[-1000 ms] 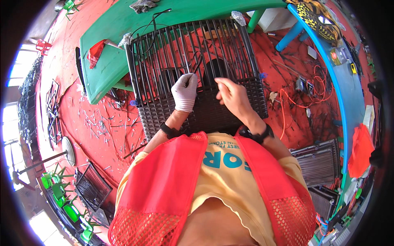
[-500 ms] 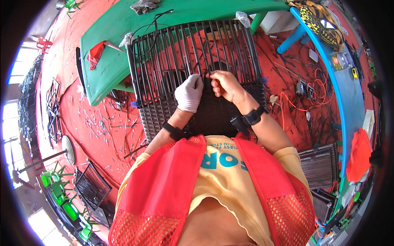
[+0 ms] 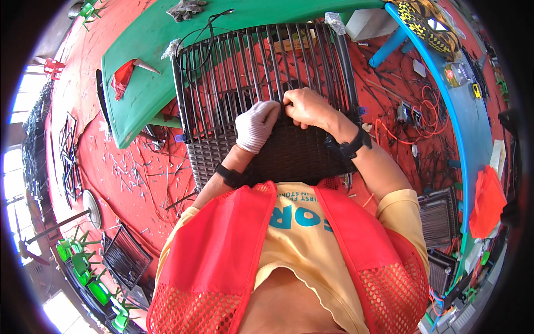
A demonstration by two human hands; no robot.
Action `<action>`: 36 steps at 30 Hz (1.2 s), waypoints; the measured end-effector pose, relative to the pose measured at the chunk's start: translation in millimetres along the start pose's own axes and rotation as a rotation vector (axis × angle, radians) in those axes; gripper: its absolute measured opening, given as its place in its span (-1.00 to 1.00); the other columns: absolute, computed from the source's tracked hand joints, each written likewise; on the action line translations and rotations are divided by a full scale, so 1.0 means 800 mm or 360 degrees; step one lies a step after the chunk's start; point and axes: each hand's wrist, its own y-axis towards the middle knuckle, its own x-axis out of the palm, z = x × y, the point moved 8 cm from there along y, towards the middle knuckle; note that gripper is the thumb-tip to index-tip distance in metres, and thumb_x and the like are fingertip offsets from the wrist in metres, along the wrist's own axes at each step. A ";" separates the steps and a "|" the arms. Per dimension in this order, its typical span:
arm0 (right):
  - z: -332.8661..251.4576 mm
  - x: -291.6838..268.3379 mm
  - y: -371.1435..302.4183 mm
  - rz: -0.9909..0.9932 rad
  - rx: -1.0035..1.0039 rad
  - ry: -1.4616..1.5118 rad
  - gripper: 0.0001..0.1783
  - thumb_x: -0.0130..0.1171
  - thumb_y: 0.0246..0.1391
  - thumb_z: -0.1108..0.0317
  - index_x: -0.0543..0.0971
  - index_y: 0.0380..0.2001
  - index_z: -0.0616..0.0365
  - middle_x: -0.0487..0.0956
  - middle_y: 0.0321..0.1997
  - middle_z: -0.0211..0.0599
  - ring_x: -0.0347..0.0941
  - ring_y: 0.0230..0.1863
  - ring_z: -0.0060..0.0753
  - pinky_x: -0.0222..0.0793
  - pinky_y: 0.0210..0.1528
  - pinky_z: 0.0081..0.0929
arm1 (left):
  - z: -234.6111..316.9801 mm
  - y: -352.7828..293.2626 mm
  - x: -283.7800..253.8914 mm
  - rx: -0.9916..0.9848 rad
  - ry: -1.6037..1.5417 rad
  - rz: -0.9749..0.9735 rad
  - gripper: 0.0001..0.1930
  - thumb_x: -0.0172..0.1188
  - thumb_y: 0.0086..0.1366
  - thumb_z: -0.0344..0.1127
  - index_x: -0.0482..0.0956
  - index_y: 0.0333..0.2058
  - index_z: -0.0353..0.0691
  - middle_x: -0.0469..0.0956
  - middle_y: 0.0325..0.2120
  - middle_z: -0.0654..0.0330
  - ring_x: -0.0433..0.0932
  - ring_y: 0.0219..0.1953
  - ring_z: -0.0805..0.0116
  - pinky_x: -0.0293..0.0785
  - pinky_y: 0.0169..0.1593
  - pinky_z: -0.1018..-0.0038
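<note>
A dark brown woven chair panel [image 3: 222, 161] stands in front of me, with bare upright rods [image 3: 245, 67] in its far part and close weave in the near part. Along the edge of the weave, my left hand [image 3: 257, 127], in a pale knitted glove, is closed with the fingertips against the rods. Just right of it my bare right hand [image 3: 311, 108] is curled shut, knuckles up, also at the weave's edge. My fingers hide whatever they grip. A loose black strand [image 3: 210, 34] loops over the panel's far left corner.
Beyond the panel stretches a green table [image 3: 133, 83] with a grey glove [image 3: 186, 9] and a red cloth [image 3: 123, 79] on it. To the right stands a blue-edged table [image 3: 473, 128]. Scraps and an orange hose [image 3: 392, 133] litter the red floor. Green chairs [image 3: 83, 267] stand lower left.
My right hand has turned over to knuckles up and its fingers have closed further; its forearm has swung outward to the right. The left hand stays nearly in place.
</note>
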 end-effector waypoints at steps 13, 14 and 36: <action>0.035 0.012 -0.055 0.0478 -0.0253 -0.0461 -0.64 0.07 0.18 0.11 0.47 -0.55 0.15 0.49 -0.64 0.01 0.46 -0.54 0.12 0.33 -0.52 -0.07 | 0.030 -0.055 -0.019 0.0356 0.0658 -0.0525 -0.45 0.13 0.17 0.08 0.50 0.03 -0.17 0.49 -0.12 0.14 0.46 -0.14 0.14 0.31 -0.02 0.23; 0.035 0.013 -0.056 0.0494 -0.0243 -0.0502 -0.64 0.07 0.18 0.11 0.47 -0.55 0.15 0.49 -0.65 0.01 0.47 -0.54 0.10 0.33 -0.52 -0.07 | 0.036 -0.059 -0.023 0.0406 0.0646 -0.0487 -0.44 0.17 0.15 0.07 0.50 0.02 -0.19 0.50 -0.13 0.14 0.46 -0.15 0.14 0.31 -0.03 0.23; 0.002 0.018 -0.097 0.1151 -0.0922 -0.0733 -0.88 0.29 -0.03 0.42 0.52 -0.50 0.15 0.34 -0.50 -0.28 0.33 -0.40 -0.19 0.34 -0.34 -0.31 | -0.027 -0.083 -0.149 0.0013 0.1442 -0.0108 -0.56 0.19 0.15 0.04 0.54 -0.04 0.02 0.44 -0.05 0.11 0.36 0.04 0.08 0.21 0.03 0.12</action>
